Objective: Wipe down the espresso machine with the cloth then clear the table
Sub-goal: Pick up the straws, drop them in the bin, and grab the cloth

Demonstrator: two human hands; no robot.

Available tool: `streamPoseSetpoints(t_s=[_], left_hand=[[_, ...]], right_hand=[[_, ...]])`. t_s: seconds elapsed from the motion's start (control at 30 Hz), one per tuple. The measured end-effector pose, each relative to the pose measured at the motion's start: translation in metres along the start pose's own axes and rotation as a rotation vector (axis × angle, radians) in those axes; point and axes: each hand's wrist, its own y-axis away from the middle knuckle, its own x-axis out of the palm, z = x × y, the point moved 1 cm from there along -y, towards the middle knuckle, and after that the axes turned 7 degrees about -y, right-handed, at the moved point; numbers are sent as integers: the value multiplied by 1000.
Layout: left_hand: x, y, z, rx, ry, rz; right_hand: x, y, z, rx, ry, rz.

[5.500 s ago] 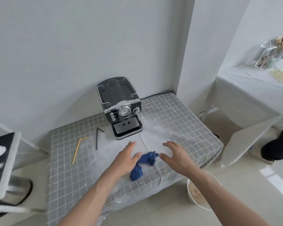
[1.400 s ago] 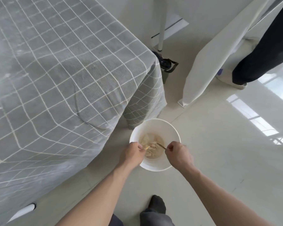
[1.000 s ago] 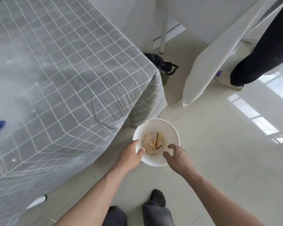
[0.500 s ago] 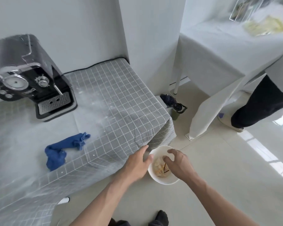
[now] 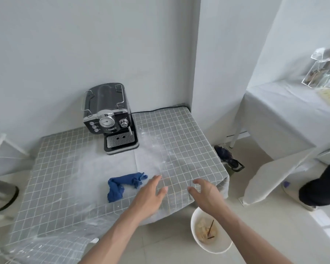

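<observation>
The table (image 5: 189, 141) wears a soft gray cover with white squares, dusty white in the middle. A shiny black and silver espresso machine (image 5: 111, 119) stands at the back by the wall. The blue cloth (image 5: 122, 184) lies crumpled near the front edge. The left hand (image 5: 151, 197) and right hand (image 5: 208, 195) hang over the table, fingers spread, holding nothing. A round white bowl (image 5: 196, 242) sits on the floor with scraps and a dark stick inside.
</observation>
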Motion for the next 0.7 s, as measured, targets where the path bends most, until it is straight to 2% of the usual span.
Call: streamPoseSetpoints(t_s=[0.23, 0.4, 0.57, 0.7], left_hand=[[-49, 6, 63, -114, 66, -52], [-74, -13, 146, -231, 53, -29], [-85, -46, 220, -255, -120, 50], [-82, -72, 242, -207, -317, 178]], right_hand=[[37, -25, 61, -73, 77, 82], [89, -56, 100, -93, 115, 137], [151, -89, 130, -93, 185, 191], [196, -108, 148, -106, 332, 230]])
